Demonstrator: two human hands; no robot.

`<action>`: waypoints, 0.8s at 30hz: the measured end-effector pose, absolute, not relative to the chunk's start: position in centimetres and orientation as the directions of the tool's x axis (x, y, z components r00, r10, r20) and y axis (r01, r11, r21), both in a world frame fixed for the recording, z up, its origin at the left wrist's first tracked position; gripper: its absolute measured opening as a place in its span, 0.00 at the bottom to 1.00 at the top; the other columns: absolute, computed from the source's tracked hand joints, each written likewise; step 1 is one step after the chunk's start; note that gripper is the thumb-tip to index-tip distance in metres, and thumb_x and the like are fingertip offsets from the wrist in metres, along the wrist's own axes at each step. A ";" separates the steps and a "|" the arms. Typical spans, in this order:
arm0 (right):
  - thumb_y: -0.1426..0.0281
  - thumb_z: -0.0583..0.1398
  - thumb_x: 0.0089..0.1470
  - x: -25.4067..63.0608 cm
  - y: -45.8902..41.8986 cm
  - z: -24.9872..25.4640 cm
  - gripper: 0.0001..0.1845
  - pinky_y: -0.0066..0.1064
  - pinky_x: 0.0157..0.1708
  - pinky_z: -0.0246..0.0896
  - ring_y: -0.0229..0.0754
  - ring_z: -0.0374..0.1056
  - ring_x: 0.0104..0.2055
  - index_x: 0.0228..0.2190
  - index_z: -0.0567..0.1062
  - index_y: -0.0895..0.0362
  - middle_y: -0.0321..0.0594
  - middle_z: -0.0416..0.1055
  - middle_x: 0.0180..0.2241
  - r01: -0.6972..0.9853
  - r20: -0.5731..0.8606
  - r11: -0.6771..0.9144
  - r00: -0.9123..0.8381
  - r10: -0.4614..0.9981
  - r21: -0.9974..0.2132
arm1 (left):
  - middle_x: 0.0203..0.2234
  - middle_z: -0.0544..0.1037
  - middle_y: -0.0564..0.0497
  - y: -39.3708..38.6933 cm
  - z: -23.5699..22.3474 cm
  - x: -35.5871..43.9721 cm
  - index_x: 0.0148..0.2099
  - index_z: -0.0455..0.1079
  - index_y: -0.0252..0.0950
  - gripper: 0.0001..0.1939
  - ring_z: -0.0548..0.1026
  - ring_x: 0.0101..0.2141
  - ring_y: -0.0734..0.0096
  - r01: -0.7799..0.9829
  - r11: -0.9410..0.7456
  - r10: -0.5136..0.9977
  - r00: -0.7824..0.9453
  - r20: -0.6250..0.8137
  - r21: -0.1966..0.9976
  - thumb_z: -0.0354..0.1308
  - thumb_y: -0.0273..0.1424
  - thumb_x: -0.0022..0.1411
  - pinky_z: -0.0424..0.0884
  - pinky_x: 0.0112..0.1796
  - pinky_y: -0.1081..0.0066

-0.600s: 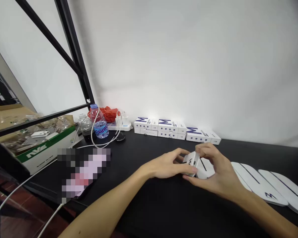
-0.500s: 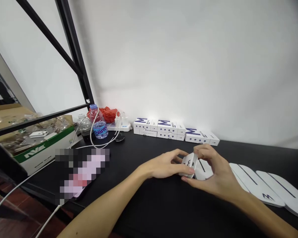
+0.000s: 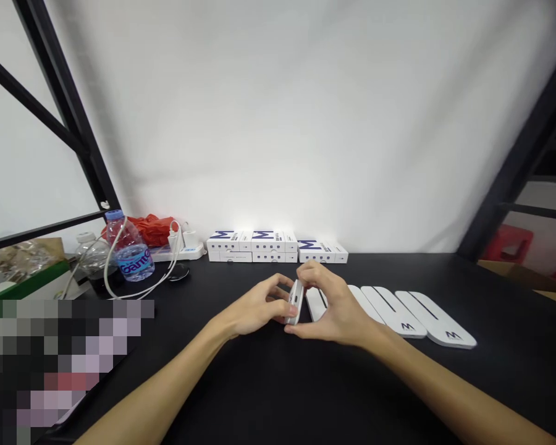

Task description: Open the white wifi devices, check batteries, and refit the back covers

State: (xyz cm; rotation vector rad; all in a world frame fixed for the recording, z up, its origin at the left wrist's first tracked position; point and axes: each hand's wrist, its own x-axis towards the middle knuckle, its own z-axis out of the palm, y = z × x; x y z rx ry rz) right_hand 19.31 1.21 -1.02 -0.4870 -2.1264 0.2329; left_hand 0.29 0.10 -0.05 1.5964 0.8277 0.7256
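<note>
Between my two hands a small white electronic device (image 3: 297, 302) with rounded corners stands on edge, a dark port showing on its narrow side. My left hand (image 3: 258, 307) pinches it from the left, thumb on the near face and fingers behind. From the right, my right hand (image 3: 336, 307) grips it with fingertips at the top edge and thumb at the bottom. Several similar flat white devices lie in a row by my right hand, among them one with a dark stripe and logo (image 3: 393, 312) and the rightmost device (image 3: 438, 318). My right hand partly covers the others.
White printed boxes (image 3: 274, 246) are stacked along the wall. To the left are a water bottle (image 3: 132, 262), a dark-liquid bottle (image 3: 95, 259), a power strip (image 3: 192, 252) with white cables, a red bag (image 3: 151, 230) and a blurred-out phone. A black frame post (image 3: 514, 154) rises at right.
My view has swung right, so everything sits further left in the picture. The device is turned more edge-on, and both hands stay on it.
</note>
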 end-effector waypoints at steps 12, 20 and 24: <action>0.67 0.68 0.40 19.8 1.6 -0.8 0.22 0.33 0.32 0.64 0.40 0.63 0.36 0.35 0.62 0.53 0.37 0.64 0.35 0.279 0.698 0.862 -0.506 0.507 -0.423 | 0.39 0.70 0.49 1.1 -1.2 -0.3 0.49 0.62 0.38 0.18 0.72 0.38 0.67 0.019 -0.089 0.793 0.607 0.059 0.996 0.56 0.35 0.56 0.68 0.44 0.61; 0.62 0.67 0.44 20.4 2.5 -0.8 0.18 0.30 0.29 0.56 0.37 0.59 0.30 0.24 0.63 0.55 0.34 0.63 0.27 0.478 0.633 0.825 -0.547 0.548 -0.302 | 0.33 0.71 0.54 2.1 -0.5 -2.0 0.47 0.57 0.41 0.28 0.70 0.35 0.69 0.397 -0.244 0.893 0.447 0.046 0.885 0.66 0.33 0.45 0.66 0.38 0.68; 0.64 0.66 0.46 20.4 2.4 -1.2 0.13 0.29 0.29 0.55 0.37 0.61 0.30 0.25 0.66 0.56 0.35 0.65 0.28 0.572 0.507 0.759 -0.576 0.641 -0.310 | 0.33 0.70 0.53 2.7 -0.5 -3.1 0.47 0.57 0.39 0.34 0.69 0.33 0.66 0.641 -0.303 0.913 0.408 0.021 0.705 0.68 0.37 0.39 0.66 0.34 0.67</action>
